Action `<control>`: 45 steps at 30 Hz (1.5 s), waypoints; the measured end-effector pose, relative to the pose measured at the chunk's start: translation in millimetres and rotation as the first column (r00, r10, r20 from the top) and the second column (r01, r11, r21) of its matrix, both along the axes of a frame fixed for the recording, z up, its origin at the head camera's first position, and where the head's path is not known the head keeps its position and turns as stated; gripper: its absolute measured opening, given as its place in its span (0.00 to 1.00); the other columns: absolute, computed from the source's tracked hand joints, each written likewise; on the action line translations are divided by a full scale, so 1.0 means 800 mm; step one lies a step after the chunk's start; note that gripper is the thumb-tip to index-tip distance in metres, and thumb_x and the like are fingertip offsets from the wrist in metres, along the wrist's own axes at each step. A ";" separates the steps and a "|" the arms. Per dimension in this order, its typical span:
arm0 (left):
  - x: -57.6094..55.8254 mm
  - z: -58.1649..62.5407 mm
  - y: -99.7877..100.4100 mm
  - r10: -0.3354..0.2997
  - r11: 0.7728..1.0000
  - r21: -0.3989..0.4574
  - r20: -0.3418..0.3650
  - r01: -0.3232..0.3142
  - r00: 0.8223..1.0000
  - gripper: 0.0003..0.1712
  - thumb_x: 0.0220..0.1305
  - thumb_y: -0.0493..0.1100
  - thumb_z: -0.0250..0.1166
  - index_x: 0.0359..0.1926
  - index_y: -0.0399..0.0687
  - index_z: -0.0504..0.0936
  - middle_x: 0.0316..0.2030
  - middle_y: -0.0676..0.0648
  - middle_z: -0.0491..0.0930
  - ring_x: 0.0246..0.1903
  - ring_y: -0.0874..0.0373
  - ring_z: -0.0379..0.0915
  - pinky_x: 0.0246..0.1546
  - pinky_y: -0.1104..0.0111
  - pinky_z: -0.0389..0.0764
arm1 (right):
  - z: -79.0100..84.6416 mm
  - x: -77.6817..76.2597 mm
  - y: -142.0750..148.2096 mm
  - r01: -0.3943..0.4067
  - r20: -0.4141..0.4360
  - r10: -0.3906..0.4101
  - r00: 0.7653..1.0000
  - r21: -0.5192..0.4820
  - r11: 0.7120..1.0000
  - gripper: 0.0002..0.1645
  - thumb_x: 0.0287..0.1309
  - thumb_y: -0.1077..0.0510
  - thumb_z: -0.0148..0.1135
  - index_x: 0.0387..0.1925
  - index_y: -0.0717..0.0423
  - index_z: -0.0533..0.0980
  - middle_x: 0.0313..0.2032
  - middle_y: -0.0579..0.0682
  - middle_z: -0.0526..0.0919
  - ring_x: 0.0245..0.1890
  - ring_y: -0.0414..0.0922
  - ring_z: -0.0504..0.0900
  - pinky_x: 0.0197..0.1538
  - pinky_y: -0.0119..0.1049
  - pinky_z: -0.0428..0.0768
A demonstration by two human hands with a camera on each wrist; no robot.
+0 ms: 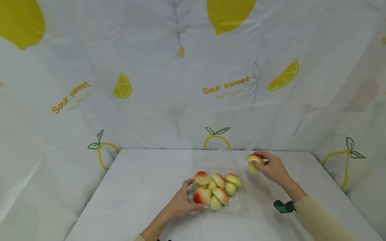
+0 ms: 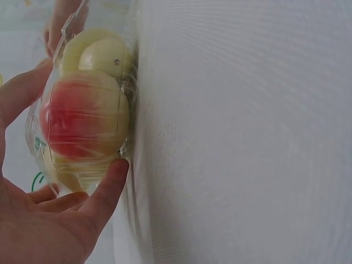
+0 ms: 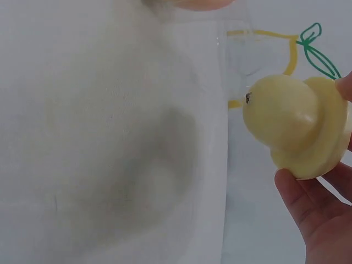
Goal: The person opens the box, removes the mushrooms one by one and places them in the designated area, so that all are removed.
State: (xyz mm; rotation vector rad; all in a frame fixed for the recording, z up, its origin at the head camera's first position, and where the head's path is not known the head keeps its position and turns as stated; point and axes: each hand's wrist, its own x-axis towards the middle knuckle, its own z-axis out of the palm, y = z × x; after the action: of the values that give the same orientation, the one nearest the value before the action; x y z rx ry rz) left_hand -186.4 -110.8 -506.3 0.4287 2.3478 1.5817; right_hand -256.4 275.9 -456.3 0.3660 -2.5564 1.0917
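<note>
White table (image 1: 135, 187), right hand (image 1: 272, 169) holding mushroom (image 1: 253, 162), stem down

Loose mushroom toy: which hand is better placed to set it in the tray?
Right: the right hand already holds the mushroom toy beside the clear tray; the left hand grips the tray's near edge.

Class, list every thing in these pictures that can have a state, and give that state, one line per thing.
Clear plastic tray: lid open, resting on the table, steadied by the left hand.
Mushroom toys in the tray: piled together, untouched by the right hand.
Single mushroom toy: lifted out, pinched in the right hand.
Left hand: gripping the tray's near corner.
Right hand: holding the single toy beyond the tray.
</note>
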 end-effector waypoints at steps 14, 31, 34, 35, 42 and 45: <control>0.002 0.001 0.000 0.001 1.000 0.002 0.010 -0.001 1.000 0.59 0.52 0.49 0.82 0.77 0.48 0.54 0.70 0.30 0.63 0.48 0.51 0.80 0.43 0.63 0.82 | -0.041 -0.041 0.003 0.019 0.176 -0.036 0.984 0.097 0.995 0.32 0.67 0.46 0.65 0.61 0.66 0.76 0.54 0.65 0.82 0.51 0.60 0.79 0.47 0.49 0.77; 0.005 0.002 0.002 0.012 1.000 0.014 0.037 -0.013 0.999 0.60 0.51 0.47 0.82 0.77 0.50 0.54 0.66 0.29 0.68 0.42 0.55 0.80 0.42 0.63 0.81 | -0.054 -0.047 0.008 -0.007 0.296 -0.025 0.955 0.103 0.995 0.40 0.69 0.43 0.62 0.69 0.68 0.68 0.60 0.69 0.76 0.57 0.63 0.75 0.55 0.58 0.75; 0.005 0.003 0.002 0.010 1.000 0.020 0.038 -0.011 0.999 0.60 0.51 0.46 0.82 0.77 0.50 0.54 0.66 0.29 0.68 0.41 0.55 0.80 0.41 0.64 0.81 | -0.048 -0.043 0.010 -0.017 0.291 -0.019 0.957 0.118 0.993 0.40 0.69 0.43 0.63 0.68 0.68 0.68 0.60 0.69 0.76 0.56 0.64 0.75 0.53 0.58 0.76; 0.005 0.004 0.003 0.010 1.000 0.019 0.035 -0.011 0.999 0.60 0.51 0.47 0.82 0.77 0.49 0.54 0.66 0.29 0.68 0.41 0.55 0.80 0.41 0.64 0.81 | -0.046 -0.041 0.011 -0.018 0.287 -0.018 0.958 0.121 0.993 0.40 0.68 0.44 0.63 0.68 0.68 0.68 0.60 0.69 0.76 0.56 0.64 0.76 0.53 0.58 0.76; 0.007 0.006 0.003 0.016 1.000 -0.012 0.022 -0.016 1.000 0.60 0.51 0.48 0.82 0.77 0.48 0.54 0.66 0.27 0.68 0.41 0.55 0.79 0.41 0.63 0.81 | -0.032 -0.029 0.015 -0.038 0.207 0.013 0.978 0.118 0.992 0.36 0.67 0.49 0.66 0.66 0.69 0.70 0.62 0.71 0.75 0.58 0.68 0.75 0.55 0.59 0.78; 0.007 0.006 0.002 0.017 1.000 -0.014 0.026 -0.016 1.000 0.60 0.51 0.48 0.82 0.77 0.48 0.54 0.66 0.27 0.68 0.41 0.54 0.79 0.41 0.63 0.80 | -0.028 -0.024 0.016 -0.050 0.160 0.032 0.987 0.104 0.993 0.33 0.67 0.52 0.67 0.64 0.70 0.72 0.61 0.70 0.76 0.58 0.67 0.75 0.56 0.59 0.78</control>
State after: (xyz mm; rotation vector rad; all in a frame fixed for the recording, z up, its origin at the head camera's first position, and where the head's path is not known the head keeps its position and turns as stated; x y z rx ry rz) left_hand -180.8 -109.0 -501.6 0.3844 2.3469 1.5684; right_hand -276.0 289.0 -478.7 0.3744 -2.7668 1.0376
